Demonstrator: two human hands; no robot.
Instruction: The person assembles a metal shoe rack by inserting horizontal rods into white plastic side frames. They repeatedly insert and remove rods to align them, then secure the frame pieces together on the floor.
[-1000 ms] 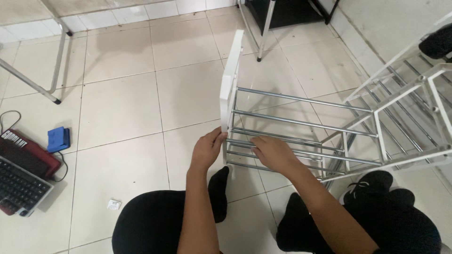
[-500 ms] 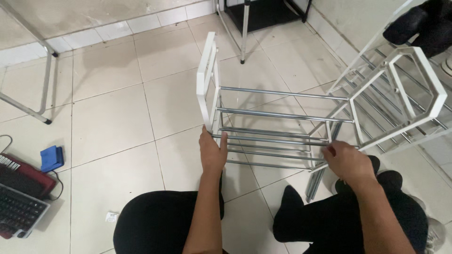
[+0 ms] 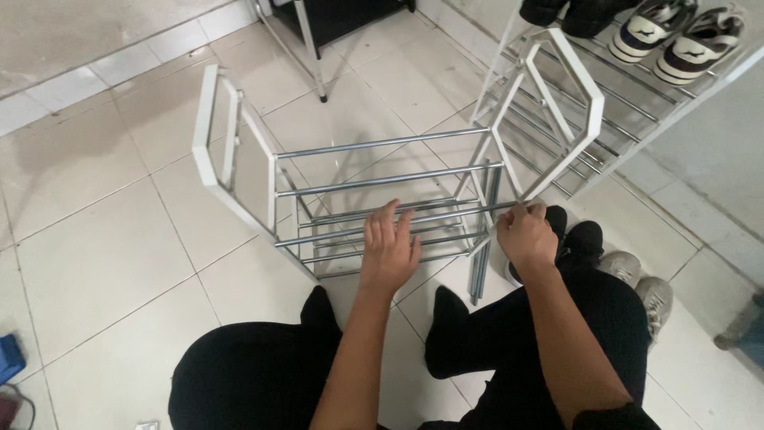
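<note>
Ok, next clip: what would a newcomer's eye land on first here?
First the half-built rack on the tiled floor mid-frame: chrome rods spanning between two white hexagonal side frames. The left hand lies spread across the lower rods, while the right hand pinches a rod end at the right side frame. Behind, upper right, a finished shoe rack carries sneakers.

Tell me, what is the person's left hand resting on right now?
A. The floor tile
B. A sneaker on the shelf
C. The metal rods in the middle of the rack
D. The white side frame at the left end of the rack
C: the left hand lies with fingers spread across the metal rods mid-rack, apart from the white side frame, while the right hand grips the rods' far end.
</note>
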